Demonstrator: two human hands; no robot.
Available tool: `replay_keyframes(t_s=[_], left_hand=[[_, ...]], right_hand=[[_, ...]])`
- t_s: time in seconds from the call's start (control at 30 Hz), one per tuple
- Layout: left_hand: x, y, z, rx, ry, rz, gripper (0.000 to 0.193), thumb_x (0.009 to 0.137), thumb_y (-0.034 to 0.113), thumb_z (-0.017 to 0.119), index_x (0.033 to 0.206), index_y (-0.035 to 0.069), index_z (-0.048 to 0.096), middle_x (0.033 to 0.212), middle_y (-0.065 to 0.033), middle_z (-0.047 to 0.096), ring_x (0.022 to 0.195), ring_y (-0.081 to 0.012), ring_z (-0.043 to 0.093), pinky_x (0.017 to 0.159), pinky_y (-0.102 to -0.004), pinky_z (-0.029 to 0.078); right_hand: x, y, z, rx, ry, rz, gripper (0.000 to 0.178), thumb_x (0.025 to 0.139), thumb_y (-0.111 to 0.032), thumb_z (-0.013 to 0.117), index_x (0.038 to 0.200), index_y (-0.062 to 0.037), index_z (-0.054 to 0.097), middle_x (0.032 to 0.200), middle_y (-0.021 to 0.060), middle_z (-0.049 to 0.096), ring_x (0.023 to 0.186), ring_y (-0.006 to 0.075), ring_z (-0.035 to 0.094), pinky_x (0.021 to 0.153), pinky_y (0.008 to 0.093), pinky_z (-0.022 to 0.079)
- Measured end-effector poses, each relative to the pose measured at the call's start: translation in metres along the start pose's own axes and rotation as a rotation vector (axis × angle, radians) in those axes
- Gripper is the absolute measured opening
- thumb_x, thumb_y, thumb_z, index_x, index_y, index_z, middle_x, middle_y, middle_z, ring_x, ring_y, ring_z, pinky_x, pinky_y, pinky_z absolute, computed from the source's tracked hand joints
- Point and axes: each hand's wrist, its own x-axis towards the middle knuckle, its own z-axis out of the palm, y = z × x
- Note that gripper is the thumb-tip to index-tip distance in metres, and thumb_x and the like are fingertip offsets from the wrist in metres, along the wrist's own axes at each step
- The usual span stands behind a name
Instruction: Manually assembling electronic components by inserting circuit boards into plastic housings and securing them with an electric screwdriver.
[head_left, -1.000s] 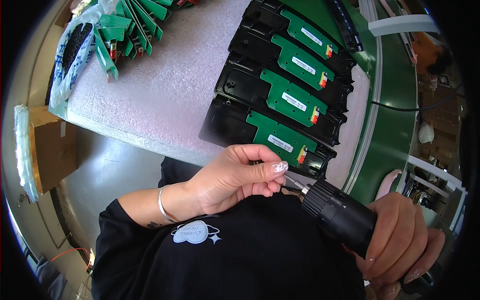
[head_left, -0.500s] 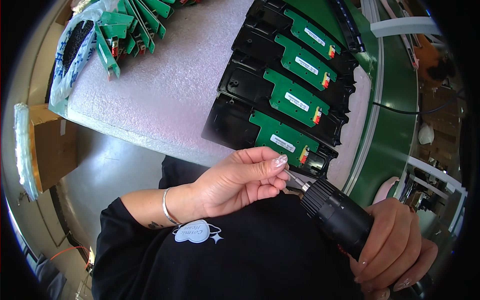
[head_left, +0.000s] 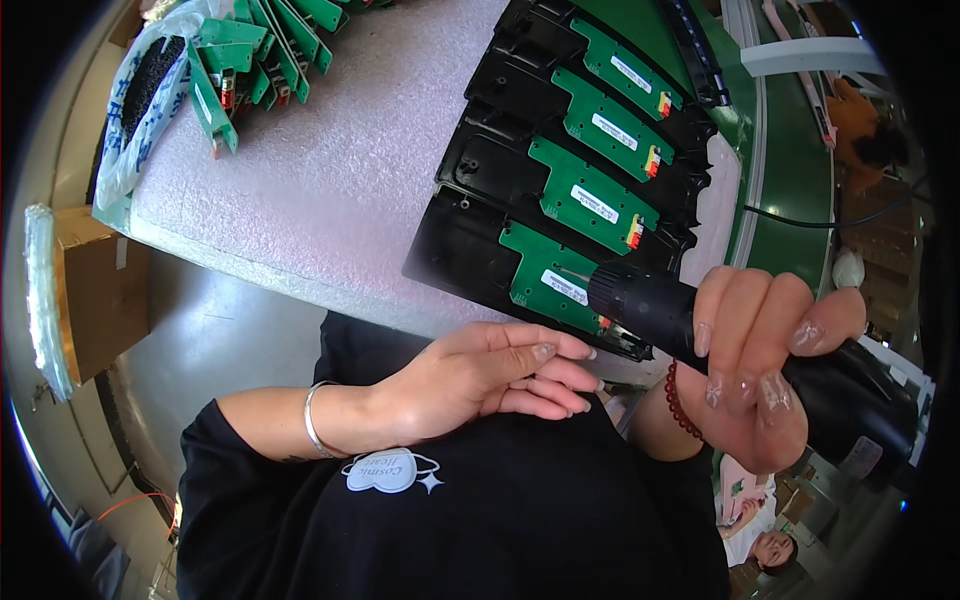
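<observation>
My right hand (head_left: 755, 350) is wrapped round a black electric screwdriver (head_left: 650, 302). Its thin bit (head_left: 572, 273) points left, with the tip at the nearest green circuit board (head_left: 530, 262), near the white label; whether a screw sits under it is too small to tell. That board lies in a black plastic housing (head_left: 455, 240). Below the housing's front edge, my left hand (head_left: 500, 375) is half cupped, fingers stretched loosely and thumb over them. A tiny dark spot shows between thumb and fingers, too small to name.
Three more black housings with green boards (head_left: 600, 190) lie in a row behind, on white foam (head_left: 300, 190). Loose green boards (head_left: 235, 60) and a plastic bag (head_left: 130, 130) are at the far left. A black cable (head_left: 800, 222) crosses the right. Another person (head_left: 755, 530) appears lower right.
The screwdriver has moved up and left from my left fingertips onto the nearest board. My left hand has released the bit, its fingers loosening and stretching out.
</observation>
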Motion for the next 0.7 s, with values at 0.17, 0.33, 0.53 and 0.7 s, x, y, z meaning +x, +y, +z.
replay_keyframes(t_s=[0.17,0.33,0.53,0.7], left_hand=[[-0.004,-0.001,-0.008,0.111,-0.071,0.046,0.024,0.094,0.018,0.040,0.107,0.000,0.048,0.098,-0.0122,0.059,0.087,-0.0168,0.060,0.076,-0.0245,0.050],[-0.006,0.003,-0.011,0.340,-0.034,0.120,0.019,0.092,0.017,0.044,0.101,0.003,0.054,0.090,-0.0108,0.062,0.079,-0.0146,0.061,0.069,-0.0230,0.050],[-0.008,0.001,-0.014,0.135,0.083,0.115,0.017,0.088,0.015,0.051,0.097,0.002,0.058,0.086,-0.0084,0.062,0.074,-0.0119,0.061,0.067,-0.0216,0.051],[-0.007,0.000,-0.012,-0.033,0.124,0.108,0.019,0.087,0.014,0.052,0.100,0.002,0.059,0.086,-0.0087,0.062,0.076,-0.0122,0.062,0.069,-0.0217,0.053]], right_hand=[[0.004,0.005,-0.005,0.000,-0.054,0.061,0.024,0.074,-0.005,0.047,0.095,-0.0068,0.036,0.066,0.0010,0.046,0.055,0.0083,0.044,0.060,0.0262,0.035],[0.010,0.009,-0.002,0.014,-0.044,0.103,0.025,0.074,-0.004,0.049,0.095,-0.0062,0.035,0.066,0.0021,0.045,0.054,0.0096,0.044,0.060,0.0273,0.035],[0.014,0.009,0.004,-0.003,-0.080,0.152,0.026,0.074,-0.004,0.052,0.092,-0.0061,0.035,0.067,0.0032,0.045,0.054,0.0106,0.045,0.060,0.0293,0.036],[0.012,0.009,0.004,0.016,-0.033,0.120,0.026,0.073,-0.006,0.055,0.090,-0.0073,0.036,0.066,0.0019,0.046,0.052,0.0099,0.045,0.059,0.0273,0.036]])
